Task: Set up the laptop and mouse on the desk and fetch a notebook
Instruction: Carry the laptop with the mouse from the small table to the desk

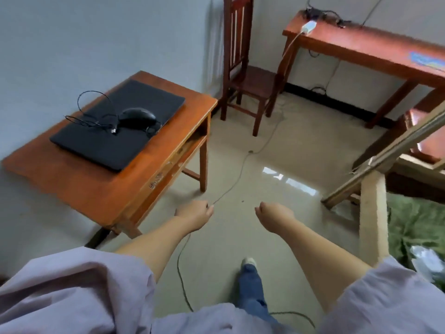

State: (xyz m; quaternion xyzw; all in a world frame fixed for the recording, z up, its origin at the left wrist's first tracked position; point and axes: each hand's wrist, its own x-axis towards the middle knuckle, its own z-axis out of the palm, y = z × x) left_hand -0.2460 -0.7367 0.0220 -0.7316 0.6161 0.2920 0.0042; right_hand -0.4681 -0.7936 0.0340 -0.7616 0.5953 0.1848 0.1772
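Observation:
A closed black laptop [118, 124] lies on a small wooden desk [96, 189] at the left, against the wall. A black wired mouse [138, 118] sits on the laptop's lid, its thin cable [89, 109] looped beside it. My left hand [195, 213] hangs over the floor just past the desk's front corner, fingers loosely curled and holding nothing. My right hand [274, 213] hangs level with it further right, also loosely curled and empty. No notebook is in view.
A wooden chair [245, 75] stands in the far corner. A long wooden table [361, 47] with a white adapter [309, 26] runs along the right wall. A thin cord [240, 169] trails across the tiled floor. A wooden bed frame [373, 213] with green bedding stands at right.

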